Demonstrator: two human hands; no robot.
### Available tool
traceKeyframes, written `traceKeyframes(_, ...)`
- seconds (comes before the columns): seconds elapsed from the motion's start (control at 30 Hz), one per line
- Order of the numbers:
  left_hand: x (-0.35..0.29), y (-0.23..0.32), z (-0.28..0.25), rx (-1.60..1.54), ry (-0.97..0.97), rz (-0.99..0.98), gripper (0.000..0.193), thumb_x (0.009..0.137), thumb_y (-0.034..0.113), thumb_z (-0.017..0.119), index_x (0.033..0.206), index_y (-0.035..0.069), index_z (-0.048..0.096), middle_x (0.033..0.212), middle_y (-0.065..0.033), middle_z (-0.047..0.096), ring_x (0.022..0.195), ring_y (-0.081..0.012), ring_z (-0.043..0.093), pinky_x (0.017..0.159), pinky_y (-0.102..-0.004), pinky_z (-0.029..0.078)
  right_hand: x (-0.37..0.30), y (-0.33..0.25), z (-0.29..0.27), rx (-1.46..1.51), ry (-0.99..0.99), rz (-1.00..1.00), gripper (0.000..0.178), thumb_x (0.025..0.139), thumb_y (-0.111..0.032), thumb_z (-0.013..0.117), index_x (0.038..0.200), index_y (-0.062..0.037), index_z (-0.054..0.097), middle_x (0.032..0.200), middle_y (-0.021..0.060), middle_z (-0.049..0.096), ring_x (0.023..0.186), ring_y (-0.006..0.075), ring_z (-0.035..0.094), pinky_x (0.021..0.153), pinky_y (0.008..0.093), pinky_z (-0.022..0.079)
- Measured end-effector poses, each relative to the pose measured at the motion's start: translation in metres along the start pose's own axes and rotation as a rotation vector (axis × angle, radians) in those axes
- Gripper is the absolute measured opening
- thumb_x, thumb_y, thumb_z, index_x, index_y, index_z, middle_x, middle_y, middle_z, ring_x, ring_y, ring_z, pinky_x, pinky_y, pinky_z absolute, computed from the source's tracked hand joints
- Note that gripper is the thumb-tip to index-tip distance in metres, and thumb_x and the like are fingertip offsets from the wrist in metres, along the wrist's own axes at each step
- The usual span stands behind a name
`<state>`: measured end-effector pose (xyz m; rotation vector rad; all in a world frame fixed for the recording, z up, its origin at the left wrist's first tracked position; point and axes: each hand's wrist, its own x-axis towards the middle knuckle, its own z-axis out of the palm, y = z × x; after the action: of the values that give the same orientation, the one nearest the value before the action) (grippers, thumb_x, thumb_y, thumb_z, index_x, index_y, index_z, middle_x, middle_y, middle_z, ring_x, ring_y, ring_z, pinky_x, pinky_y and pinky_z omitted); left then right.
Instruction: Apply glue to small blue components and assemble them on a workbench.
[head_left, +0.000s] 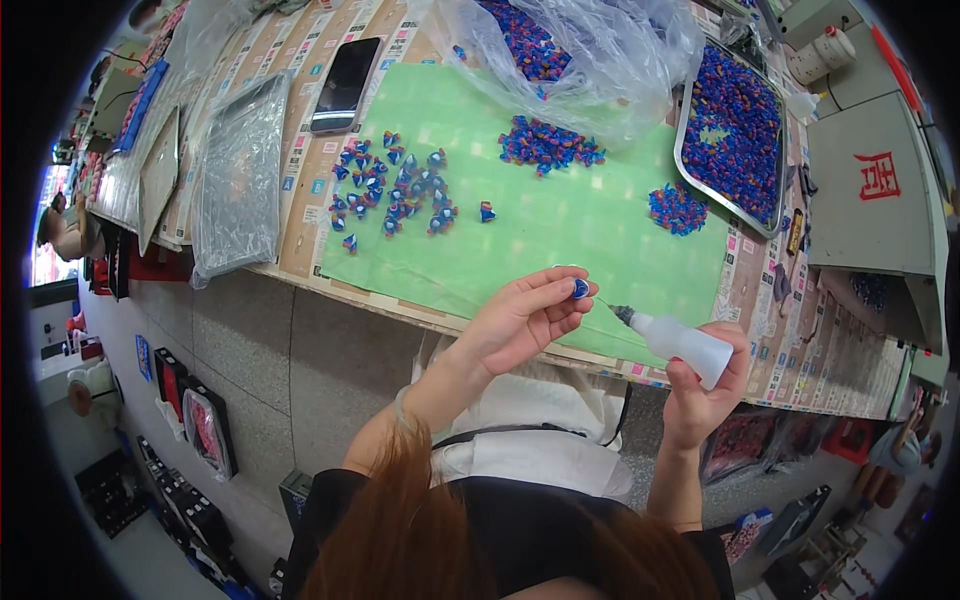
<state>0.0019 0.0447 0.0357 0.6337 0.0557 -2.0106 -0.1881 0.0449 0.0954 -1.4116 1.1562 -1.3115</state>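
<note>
Between the thumb and fingers of my left hand (530, 318) is a small blue and white piece (580, 288). My right hand (708, 388) grips a white squeeze bottle (682, 348), tilted so that its dark cap and thin needle tip (612, 308) point at the piece. Whether the tip touches the piece I cannot tell. Both hands are over the near edge of a green mat (560, 240). On the mat's left stands a group of blue, white and orange pieces (405, 195), with one single piece (487, 212) apart to their right.
A heap of small blue and red parts (548, 146) spills from a clear plastic bag (610, 80). A smaller pile (677, 209) lies beside a metal tray (682, 150) full of them. Left are a phone (346, 85) and a plastic-wrapped tray (240, 180). A grey box (870, 185) stands right.
</note>
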Motion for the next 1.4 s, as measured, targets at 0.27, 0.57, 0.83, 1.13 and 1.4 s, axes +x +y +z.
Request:
traceKeyframes(0.27,0.001,-0.003,-0.001,0.001,-0.002,-0.019,0.020,0.084,0.007,0.047,0.102,0.001,0.051,0.096,-0.0099,0.056,0.081,-0.0132,0.057,0.072,-0.0234,0.048,-0.003,0.000,0.007,0.020,0.030,-0.010,0.038,0.060,-0.015,0.075,0.083,-0.0030,0.047,0.079,0.0034,0.044,0.074,0.0127,0.042,0.067,0.0234,0.035)
traceKeyframes(0.57,-0.001,-0.002,0.003,0.015,0.017,-0.035,0.020,0.084,0.008,0.048,0.103,0.001,0.051,0.097,-0.0094,0.056,0.080,-0.0126,0.056,0.072,-0.0232,0.047,-0.002,0.003,0.006,-0.033,0.005,-0.030,0.033,0.063,-0.011,0.070,0.084,-0.0029,0.045,0.078,0.0027,0.042,0.070,0.0099,0.040,0.064,0.0204,0.032)
traceKeyframes(0.83,-0.001,-0.004,0.003,0.027,0.032,-0.041,0.020,0.083,0.008,0.048,0.102,0.002,0.052,0.095,-0.0089,0.056,0.080,-0.0125,0.056,0.071,-0.0232,0.047,0.000,0.005,0.004,0.034,0.048,-0.001,0.033,0.063,-0.011,0.070,0.084,-0.0024,0.046,0.079,0.0032,0.044,0.072,0.0107,0.042,0.066,0.0210,0.034)
traceKeyframes(1.13,0.004,0.000,-0.006,0.030,0.032,-0.004,0.020,0.084,0.007,0.047,0.102,0.001,0.051,0.093,-0.0080,0.056,0.079,-0.0118,0.056,0.069,-0.0226,0.047,0.036,0.051,-0.085,-0.049,0.444,0.201,0.030,0.077,-0.001,0.054,0.101,0.0011,0.036,0.096,0.0106,0.050,0.089,0.0160,0.050,0.077,0.0253,0.040)
traceKeyframes(1.4,0.006,0.003,-0.004,0.041,0.051,0.008,0.019,0.084,0.007,0.047,0.102,0.001,0.049,0.093,-0.0076,0.056,0.079,-0.0118,0.056,0.069,-0.0227,0.047,0.037,0.096,-0.109,-0.223,0.571,0.118,0.038,0.076,-0.001,0.057,0.105,0.0007,0.032,0.100,0.0105,0.047,0.092,0.0159,0.048,0.080,0.0264,0.038)
